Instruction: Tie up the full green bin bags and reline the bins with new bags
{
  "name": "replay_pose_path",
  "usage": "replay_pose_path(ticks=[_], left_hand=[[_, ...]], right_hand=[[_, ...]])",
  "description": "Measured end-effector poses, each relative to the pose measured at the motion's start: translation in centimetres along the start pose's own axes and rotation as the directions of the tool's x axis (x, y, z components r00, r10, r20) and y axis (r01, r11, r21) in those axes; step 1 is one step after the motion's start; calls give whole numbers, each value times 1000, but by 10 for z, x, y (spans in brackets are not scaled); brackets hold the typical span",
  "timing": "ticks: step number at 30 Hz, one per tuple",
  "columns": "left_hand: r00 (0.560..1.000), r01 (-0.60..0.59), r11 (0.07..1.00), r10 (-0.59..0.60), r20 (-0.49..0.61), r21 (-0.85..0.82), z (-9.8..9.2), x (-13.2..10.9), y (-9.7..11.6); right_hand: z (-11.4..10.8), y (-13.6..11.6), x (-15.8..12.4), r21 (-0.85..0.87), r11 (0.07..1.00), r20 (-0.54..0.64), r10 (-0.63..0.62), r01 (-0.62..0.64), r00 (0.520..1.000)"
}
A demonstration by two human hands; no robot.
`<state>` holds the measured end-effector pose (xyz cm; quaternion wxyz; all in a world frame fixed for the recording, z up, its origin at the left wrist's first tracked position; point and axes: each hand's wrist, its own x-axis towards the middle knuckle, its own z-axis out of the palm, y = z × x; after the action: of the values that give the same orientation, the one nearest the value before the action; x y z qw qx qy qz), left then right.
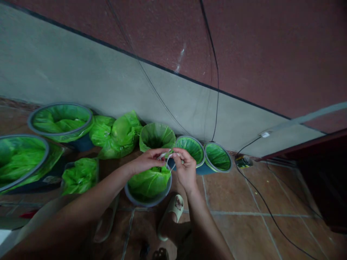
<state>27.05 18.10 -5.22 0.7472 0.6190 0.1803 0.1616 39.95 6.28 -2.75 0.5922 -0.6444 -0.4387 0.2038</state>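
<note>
A green bag (pixel 149 181) is gathered at its top and sits inside a round bin (pixel 148 203) on the floor between the feet. White drawstrings (pixel 168 159) rise from the bag. My left hand (pixel 150 159) pinches the strings from the left, above the bin. Facing it, my right hand (pixel 185 164) pinches them from the right, fingertips almost touching the left ones. The exact crossing of the strings between the fingers is too small to tell.
Green-lined bins (pixel 61 135) stand at the left, and two smaller lined bins (pixel 219 169) at the right. Another lined bin (pixel 157 134) and tied green bags (pixel 121 131) sit by the wall. A black cable (pixel 260 195) crosses the tiles.
</note>
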Motion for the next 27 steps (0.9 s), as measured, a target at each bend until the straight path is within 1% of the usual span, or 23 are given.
replay_pose_path(ticks=[3,5,7,9,11,13,14,15,16,18,19,20,22,24,27], left_hand=[[990,-55,981,30,135,184,9,2,-11],[986,-60,963,16,164,264,17,5,-20],[989,-44,957,2,145,288,24,7,-29],[994,-32,964,3,111,264,26,8,-35],[998,-5,979,-10,69,203,25,9,-35],[998,60,990,-62,14,129,22,8,-31],[996,94,991,-93,-16,93,21,8,-29],[992,120,991,-117,-47,63,19,8,-26],[988,137,990,-134,-76,41,19,7,-25],[982,155,988,-151,-111,23,19,7,-23],[980,160,987,-156,-124,23,19,8,-23],[977,166,986,-161,-137,27,20,8,-23],[972,177,983,-168,-166,40,20,9,-26],[963,186,980,-168,-210,69,19,11,-28],[952,197,972,-158,-262,130,17,12,-29]], right_hand=[[4,-3,2,-29,999,57,-14,16,998],[9,-4,5,-32,999,99,-17,21,995],[12,-4,9,3,1000,128,-11,10,992],[12,0,14,57,997,110,39,-46,993],[9,8,17,99,982,36,161,-164,986],[4,18,18,101,947,-5,308,-306,951],[1,23,16,89,930,13,357,-357,934],[0,27,14,71,923,64,375,-379,925],[-1,31,12,57,926,141,363,-374,921],[-1,36,6,53,945,279,297,-323,913],[1,38,4,50,953,311,270,-300,911],[2,38,2,35,958,317,260,-286,912],[5,39,-1,-54,959,266,282,-278,922],[8,38,-2,-205,945,185,295,-257,937],[9,34,-2,-428,881,94,266,-202,959]])
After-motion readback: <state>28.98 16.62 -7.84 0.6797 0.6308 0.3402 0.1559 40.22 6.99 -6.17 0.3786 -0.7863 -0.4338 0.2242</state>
